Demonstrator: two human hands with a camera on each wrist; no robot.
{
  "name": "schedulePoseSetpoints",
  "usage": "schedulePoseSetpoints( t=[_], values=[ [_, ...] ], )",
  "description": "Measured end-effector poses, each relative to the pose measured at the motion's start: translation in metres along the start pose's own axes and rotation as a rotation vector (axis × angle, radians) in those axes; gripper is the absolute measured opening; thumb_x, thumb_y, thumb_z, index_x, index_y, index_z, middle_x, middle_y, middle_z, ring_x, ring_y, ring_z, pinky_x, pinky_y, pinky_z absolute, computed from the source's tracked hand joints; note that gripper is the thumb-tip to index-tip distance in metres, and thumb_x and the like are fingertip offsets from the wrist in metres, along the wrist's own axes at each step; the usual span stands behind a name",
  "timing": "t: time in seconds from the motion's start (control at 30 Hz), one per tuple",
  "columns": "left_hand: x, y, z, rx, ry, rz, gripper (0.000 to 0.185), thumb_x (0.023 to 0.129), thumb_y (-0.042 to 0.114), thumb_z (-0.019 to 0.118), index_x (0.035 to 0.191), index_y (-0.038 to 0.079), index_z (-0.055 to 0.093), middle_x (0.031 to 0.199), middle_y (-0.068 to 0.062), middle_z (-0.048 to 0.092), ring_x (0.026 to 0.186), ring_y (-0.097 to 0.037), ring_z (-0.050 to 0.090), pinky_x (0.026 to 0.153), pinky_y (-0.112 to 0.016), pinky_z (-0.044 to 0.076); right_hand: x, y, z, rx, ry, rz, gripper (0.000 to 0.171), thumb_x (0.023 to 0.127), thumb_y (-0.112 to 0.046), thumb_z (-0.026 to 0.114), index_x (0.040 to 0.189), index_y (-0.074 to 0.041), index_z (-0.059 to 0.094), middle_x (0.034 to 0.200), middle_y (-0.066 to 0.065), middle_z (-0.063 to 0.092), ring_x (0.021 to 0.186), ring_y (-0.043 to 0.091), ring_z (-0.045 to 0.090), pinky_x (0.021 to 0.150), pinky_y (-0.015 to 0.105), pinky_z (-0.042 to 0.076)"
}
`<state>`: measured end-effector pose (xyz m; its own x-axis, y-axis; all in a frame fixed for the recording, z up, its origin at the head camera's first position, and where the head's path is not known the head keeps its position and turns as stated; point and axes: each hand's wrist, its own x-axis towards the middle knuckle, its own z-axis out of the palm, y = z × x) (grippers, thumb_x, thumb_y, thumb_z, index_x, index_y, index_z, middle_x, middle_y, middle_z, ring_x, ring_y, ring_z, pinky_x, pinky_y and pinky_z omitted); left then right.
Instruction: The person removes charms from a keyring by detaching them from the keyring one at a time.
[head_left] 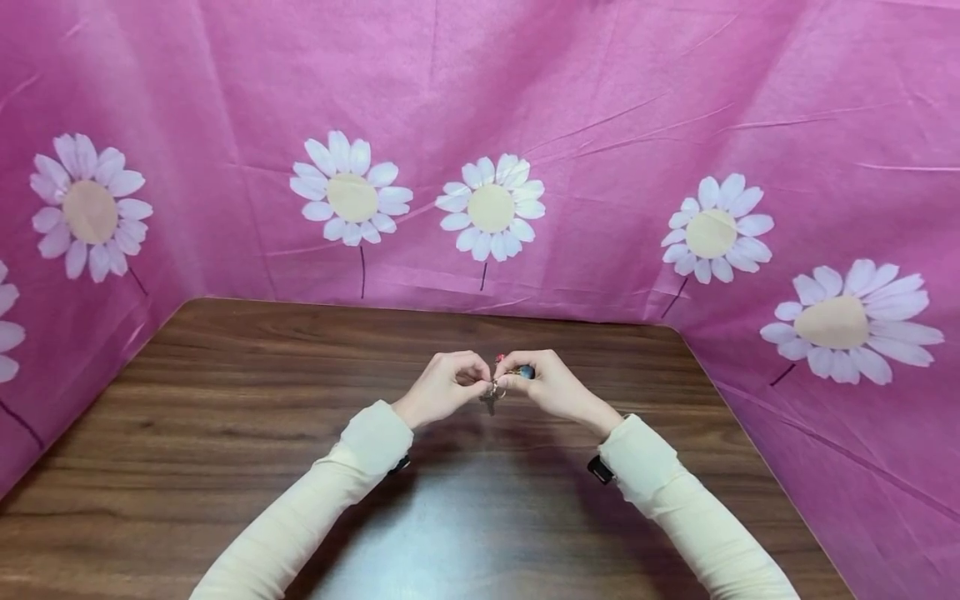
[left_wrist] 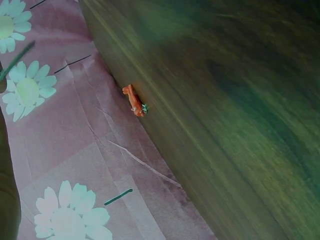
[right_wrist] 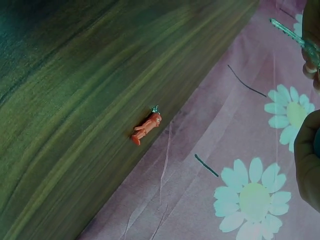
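Observation:
Above the far part of the table, the left hand and right hand meet fingertip to fingertip over a small keychain. Thumb and index finger of each hand pinch it from opposite sides. A metal key hangs below the fingers; in the right wrist view this key points out past the fingertips. At the right hand a dark blue round charm shows between the fingers. An orange-red toy figure with a green top lies on the table by its far edge, mostly hidden behind the hands in the head view.
The brown wood-grain table has rounded far corners. A pink cloth printed with white daisies hangs along the back and both sides. Both sleeves are pale, with a black strap piece under the right cuff.

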<state>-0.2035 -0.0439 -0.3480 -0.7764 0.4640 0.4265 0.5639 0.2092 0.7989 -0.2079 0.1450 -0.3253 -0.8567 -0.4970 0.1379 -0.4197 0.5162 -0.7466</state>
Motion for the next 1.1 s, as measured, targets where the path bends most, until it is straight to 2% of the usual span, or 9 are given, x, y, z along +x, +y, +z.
schedulePoseSetpoints(
  t=[0.07, 0.3, 0.47, 0.57, 0.77, 0.9, 1.0, 1.1],
  values=[
    [0.000, 0.000, 0.000, -0.006, 0.008, 0.008, 0.003, 0.079, -0.007, 0.061, 0.081, -0.005, 0.060, 0.084, -0.017, 0.065, 0.080, -0.025, 0.065, 0.073, -0.026, 0.054, -0.003, -0.008, -0.002, 0.002, 0.005, -0.014, 0.007, 0.084, -0.006, 0.063, 0.082, 0.001, 0.065, 0.079, 0.005, 0.063, 0.069, 0.008, 0.051, 0.063, 0.020, 0.045],
    [0.008, -0.034, 0.010, -0.044, 0.006, -0.022, 0.006, 0.080, 0.003, 0.066, 0.085, 0.002, 0.064, 0.088, -0.010, 0.068, 0.082, -0.017, 0.065, 0.071, -0.022, 0.053, 0.004, 0.024, 0.003, 0.013, 0.020, -0.085, 0.006, 0.082, -0.013, 0.066, 0.084, -0.007, 0.067, 0.081, 0.001, 0.065, 0.073, 0.016, 0.056, 0.065, 0.021, 0.047],
    [0.005, -0.035, 0.011, -0.052, -0.003, -0.030, 0.004, 0.081, 0.004, 0.065, 0.083, 0.001, 0.063, 0.084, -0.010, 0.069, 0.079, -0.015, 0.065, 0.071, -0.025, 0.054, 0.003, 0.025, 0.004, 0.003, 0.032, -0.162, 0.004, 0.080, -0.009, 0.067, 0.084, -0.011, 0.068, 0.083, 0.001, 0.065, 0.082, 0.009, 0.057, 0.075, 0.022, 0.047],
    [0.005, -0.037, 0.011, -0.058, 0.011, -0.027, 0.004, 0.081, 0.004, 0.065, 0.083, 0.002, 0.063, 0.084, -0.011, 0.069, 0.079, -0.014, 0.065, 0.071, -0.023, 0.054, 0.003, 0.024, 0.005, -0.005, 0.051, -0.200, 0.006, 0.080, -0.008, 0.067, 0.084, -0.011, 0.068, 0.084, 0.002, 0.065, 0.084, 0.009, 0.056, 0.077, 0.022, 0.047],
    [0.004, -0.037, 0.011, -0.082, 0.008, -0.038, 0.005, 0.080, -0.002, 0.064, 0.084, -0.004, 0.062, 0.087, -0.015, 0.066, 0.080, -0.021, 0.065, 0.071, -0.025, 0.054, 0.000, 0.023, 0.007, -0.037, 0.073, -0.199, 0.005, 0.079, -0.003, 0.066, 0.082, -0.007, 0.068, 0.082, 0.005, 0.066, 0.080, 0.008, 0.056, 0.074, 0.021, 0.047],
    [0.004, -0.037, 0.012, -0.083, 0.015, -0.023, 0.006, 0.079, -0.004, 0.065, 0.084, -0.005, 0.062, 0.087, -0.017, 0.064, 0.081, -0.026, 0.065, 0.071, -0.027, 0.055, -0.005, 0.006, 0.007, -0.044, 0.073, -0.191, 0.004, 0.079, 0.001, 0.065, 0.081, -0.002, 0.067, 0.082, 0.009, 0.065, 0.080, 0.008, 0.057, 0.073, 0.022, 0.048],
    [0.003, -0.036, 0.012, -0.074, 0.032, -0.020, 0.006, 0.079, -0.003, 0.065, 0.084, -0.003, 0.063, 0.088, -0.015, 0.064, 0.080, -0.024, 0.065, 0.070, -0.025, 0.054, -0.007, -0.006, 0.005, -0.049, 0.084, -0.198, 0.003, 0.079, 0.002, 0.065, 0.081, 0.000, 0.066, 0.083, 0.011, 0.065, 0.082, 0.009, 0.058, 0.076, 0.023, 0.049],
    [0.003, -0.036, 0.011, -0.061, 0.042, -0.020, 0.006, 0.079, -0.002, 0.065, 0.084, -0.003, 0.062, 0.088, -0.013, 0.065, 0.080, -0.021, 0.065, 0.069, -0.022, 0.054, -0.006, -0.007, 0.005, -0.042, 0.096, -0.197, 0.004, 0.079, 0.001, 0.065, 0.081, -0.001, 0.067, 0.083, 0.010, 0.066, 0.085, 0.010, 0.059, 0.077, 0.024, 0.050]
  ],
)
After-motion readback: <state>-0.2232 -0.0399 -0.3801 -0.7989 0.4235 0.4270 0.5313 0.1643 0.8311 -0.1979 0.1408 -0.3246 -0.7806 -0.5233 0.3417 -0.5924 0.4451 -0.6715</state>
